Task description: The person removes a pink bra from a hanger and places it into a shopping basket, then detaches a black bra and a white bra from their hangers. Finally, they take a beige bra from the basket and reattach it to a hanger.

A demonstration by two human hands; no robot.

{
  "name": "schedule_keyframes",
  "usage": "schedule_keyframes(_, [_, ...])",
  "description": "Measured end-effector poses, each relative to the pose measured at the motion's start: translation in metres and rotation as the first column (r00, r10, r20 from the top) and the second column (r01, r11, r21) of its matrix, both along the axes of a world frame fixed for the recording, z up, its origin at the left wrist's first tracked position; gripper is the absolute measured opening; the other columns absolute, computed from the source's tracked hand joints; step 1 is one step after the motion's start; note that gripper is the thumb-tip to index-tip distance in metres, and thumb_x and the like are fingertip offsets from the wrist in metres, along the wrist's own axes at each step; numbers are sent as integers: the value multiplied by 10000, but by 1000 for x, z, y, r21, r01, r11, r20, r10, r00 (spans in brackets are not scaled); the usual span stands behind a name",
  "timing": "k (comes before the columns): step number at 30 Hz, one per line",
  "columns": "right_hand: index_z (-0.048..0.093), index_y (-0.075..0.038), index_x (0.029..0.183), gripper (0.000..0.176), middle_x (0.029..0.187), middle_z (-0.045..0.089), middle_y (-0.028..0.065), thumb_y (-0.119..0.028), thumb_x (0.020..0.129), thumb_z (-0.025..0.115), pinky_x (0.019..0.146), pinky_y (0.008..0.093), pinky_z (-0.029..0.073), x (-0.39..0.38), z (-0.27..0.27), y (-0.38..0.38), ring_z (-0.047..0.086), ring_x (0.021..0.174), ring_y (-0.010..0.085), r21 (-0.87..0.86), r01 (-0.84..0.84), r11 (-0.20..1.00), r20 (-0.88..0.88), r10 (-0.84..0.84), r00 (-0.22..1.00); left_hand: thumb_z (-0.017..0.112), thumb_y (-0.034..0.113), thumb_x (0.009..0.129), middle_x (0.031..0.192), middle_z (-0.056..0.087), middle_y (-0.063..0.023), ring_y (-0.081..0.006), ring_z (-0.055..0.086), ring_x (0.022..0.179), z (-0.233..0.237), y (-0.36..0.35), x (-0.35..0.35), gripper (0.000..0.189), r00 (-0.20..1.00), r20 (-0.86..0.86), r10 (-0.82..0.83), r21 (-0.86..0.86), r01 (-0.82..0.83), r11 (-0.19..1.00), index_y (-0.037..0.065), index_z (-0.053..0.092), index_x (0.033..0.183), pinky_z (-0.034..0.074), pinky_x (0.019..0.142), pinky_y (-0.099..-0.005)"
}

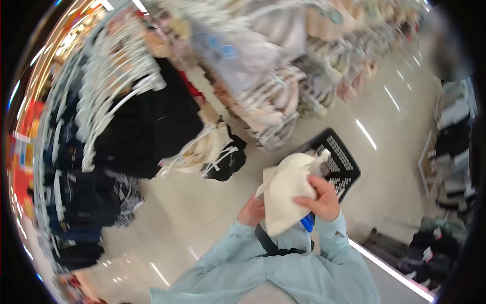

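Observation:
A cream-coloured cloth garment (286, 195) is held up in front of my body, its fabric bunched and folded. My right hand (325, 199) pinches its right side between thumb and fingers. On the other side, my left hand (251, 211) grips the left edge, its fingertips hidden behind the cloth. A pale tag or flap juts out above my left hand. Beyond the garment is a black shopping basket (349, 159) with slotted walls, partly covered by the cloth. A bright blue piece (307, 222) shows just under my right hand.
Racks of bras (276, 91) on white hangers run along the far side. To the left hang black garments (147, 121) and dark clothes. Shiny floor (177, 218) lies between the racks. A low shelf of dark items (430, 248) stands at right.

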State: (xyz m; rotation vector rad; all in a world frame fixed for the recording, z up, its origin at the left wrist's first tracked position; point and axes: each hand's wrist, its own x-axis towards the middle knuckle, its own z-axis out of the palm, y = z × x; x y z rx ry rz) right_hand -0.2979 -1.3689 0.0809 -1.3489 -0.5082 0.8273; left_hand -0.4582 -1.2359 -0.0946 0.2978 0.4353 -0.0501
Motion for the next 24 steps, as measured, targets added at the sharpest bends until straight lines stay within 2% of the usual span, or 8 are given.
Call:
schedule_keyframes(1, [522,53,1039,372,965,595,83,-22,702,659,771,244,431,-9,8,12,556,870,135,11,-147,989,66,146,987,328,458,885,1204,468,-132,-244,457,1092,-43,11,-19,571,998,29,53,7,-53,999,11,356,1240,333,931,-335])
schedule_keyframes(3, [538,57,1013,347,951,602,80,-24,700,664,754,239,431,-17,21,30,556,859,129,10,-333,943,150,328,933,339,478,876,1184,487,-124,-234,481,1059,-113,38,-55,555,990,-19,137,683,-87,725,66,371,1247,334,925,-357])
schedule_keyframes(6, [560,58,944,308,867,599,154,-26,673,679,636,275,446,-18,44,56,590,766,233,23,-771,636,495,663,562,318,541,857,1250,420,-139,-238,406,1142,-63,70,-79,583,919,-250,304,499,-147,854,141,333,1281,281,957,-432])
schedule_keyframes(9, [569,71,873,282,803,599,169,45,615,679,618,310,448,-25,59,71,585,709,305,10,-863,506,582,699,416,296,622,819,1324,311,-147,-237,275,1237,-62,89,-92,664,810,-265,523,713,-201,672,186,258,1318,223,967,-505])
schedule_keyframes(13, [571,38,927,328,861,603,161,23,620,684,580,310,462,-19,61,80,585,713,312,43,-919,393,682,661,314,286,617,818,1323,315,-151,-285,354,1182,-95,120,-94,694,918,142,371,610,-376,697,188,173,1351,316,953,-438])
schedule_keyframes(17, [579,19,932,361,839,606,159,33,588,690,633,319,473,-4,62,77,587,733,321,8,-804,594,773,506,382,456,388,858,1212,442,-149,-251,471,1074,-38,108,-93,564,881,203,428,236,-468,851,118,265,1315,396,899,-364])
schedule_keyframes(21, [575,18,973,446,905,591,124,59,545,696,743,285,435,25,46,70,564,857,206,-210,-498,841,650,501,572,549,201,824,1099,527,-112,-173,556,916,-16,105,-101,428,816,415,402,485,-572,661,23,420,1191,462,782,-300])
schedule_keyframes(24, [538,19,1047,521,1008,549,116,16,558,716,822,280,399,45,8,77,513,952,184,-245,-420,874,624,474,622,523,207,852,784,612,-47,-121,578,659,41,94,-99,232,738,46,673,614,-552,564,-4,568,937,466,595,-239])
